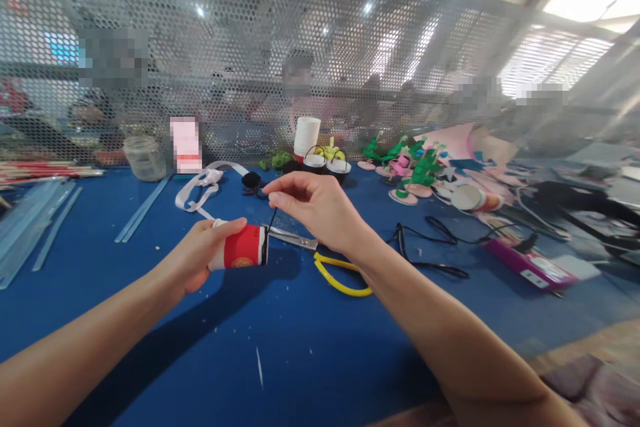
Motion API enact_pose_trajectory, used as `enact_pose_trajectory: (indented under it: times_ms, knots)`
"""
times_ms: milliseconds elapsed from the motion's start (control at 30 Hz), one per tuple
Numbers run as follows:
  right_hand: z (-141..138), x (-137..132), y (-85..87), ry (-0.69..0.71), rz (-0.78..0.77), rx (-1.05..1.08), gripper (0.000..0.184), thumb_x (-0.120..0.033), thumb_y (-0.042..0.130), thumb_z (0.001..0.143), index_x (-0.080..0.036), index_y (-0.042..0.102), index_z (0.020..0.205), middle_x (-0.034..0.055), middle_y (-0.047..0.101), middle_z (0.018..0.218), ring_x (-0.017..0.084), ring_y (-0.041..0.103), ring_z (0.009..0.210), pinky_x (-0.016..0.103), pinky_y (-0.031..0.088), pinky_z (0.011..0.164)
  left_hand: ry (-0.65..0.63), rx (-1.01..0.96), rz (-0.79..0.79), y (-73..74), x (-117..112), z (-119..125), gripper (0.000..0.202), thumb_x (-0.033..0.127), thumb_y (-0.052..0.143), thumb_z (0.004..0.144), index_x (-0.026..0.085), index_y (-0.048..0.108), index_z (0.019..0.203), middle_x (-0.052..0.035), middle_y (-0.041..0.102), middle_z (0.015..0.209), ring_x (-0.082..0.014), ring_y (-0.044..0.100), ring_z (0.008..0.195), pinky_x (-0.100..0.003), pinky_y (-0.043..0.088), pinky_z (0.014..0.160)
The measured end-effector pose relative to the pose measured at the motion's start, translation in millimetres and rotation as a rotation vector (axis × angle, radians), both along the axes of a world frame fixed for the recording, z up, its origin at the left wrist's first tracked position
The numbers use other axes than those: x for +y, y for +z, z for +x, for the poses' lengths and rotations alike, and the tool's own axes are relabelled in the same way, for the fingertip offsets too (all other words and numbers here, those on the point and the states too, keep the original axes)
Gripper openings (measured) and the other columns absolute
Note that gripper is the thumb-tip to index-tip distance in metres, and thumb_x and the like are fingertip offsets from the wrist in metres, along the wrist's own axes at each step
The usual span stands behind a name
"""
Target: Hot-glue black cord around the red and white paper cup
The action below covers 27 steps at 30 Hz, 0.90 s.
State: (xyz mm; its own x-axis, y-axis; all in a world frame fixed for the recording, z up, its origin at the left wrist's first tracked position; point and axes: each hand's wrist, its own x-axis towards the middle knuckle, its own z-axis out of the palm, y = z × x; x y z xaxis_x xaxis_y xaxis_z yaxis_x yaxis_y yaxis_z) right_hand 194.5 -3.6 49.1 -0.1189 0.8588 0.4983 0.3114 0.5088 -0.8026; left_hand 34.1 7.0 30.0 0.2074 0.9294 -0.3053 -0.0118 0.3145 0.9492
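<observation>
Left hand (203, 250) gripping red-and-white cup (245, 247) sideways, right hand (317, 207) just beside it, seemingly pinching black cord (273, 218)

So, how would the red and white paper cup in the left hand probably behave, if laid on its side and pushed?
The paper cup would likely roll, since its side is round. It is probably light: the left hand alone holds it. Its paper-like wall may dent under a hard push.
</observation>
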Motion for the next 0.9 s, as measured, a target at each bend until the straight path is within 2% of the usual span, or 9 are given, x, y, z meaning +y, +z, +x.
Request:
enact_pose_trajectory:
  times_ms: [267, 567, 900]
  knots:
    - [-1, -1, 0.0, -0.005, 0.009, -0.007, 0.009, -0.014, 0.056, 0.07, -0.014, 0.062, 0.077, 0.0002, 0.063, 0.07, 0.009, 0.058, 0.064, 0.022, 0.047, 0.062, 0.006, -0.01, -0.018, -4.3, 3, -3, 0.017, 0.024, 0.063, 0.063, 0.012, 0.055, 0.054, 0.0, 0.058, 0.043, -0.0093, 0.053, 0.037, -0.018, 0.04, 0.037]
    - [-1, 2, -4.4, -0.04, 0.03, -0.046, 0.01, -0.015, 0.056, 0.07, -0.015, 0.062, 0.077, 0.0004, 0.063, 0.07, 0.01, 0.057, 0.063, 0.023, 0.046, 0.061, -0.009, 0.001, -0.005, -8.1, 3, -2, 0.021, 0.024, 0.063, 0.064, 0.014, 0.053, 0.049, 0.0014, 0.057, 0.041, -0.008, 0.052, 0.035, -0.016, 0.04, 0.036]
    - [1, 13, -13.6, -0.085, 0.036, -0.088, 0.012, -0.016, 0.055, 0.07, -0.013, 0.063, 0.078, 0.0018, 0.064, 0.07, 0.01, 0.057, 0.063, 0.022, 0.045, 0.06, -0.019, 0.043, -0.011, -4.8, -4, 2, 0.019, 0.021, 0.064, 0.061, 0.014, 0.053, 0.047, 0.0019, 0.056, 0.039, -0.0081, 0.051, 0.035, -0.016, 0.041, 0.038]
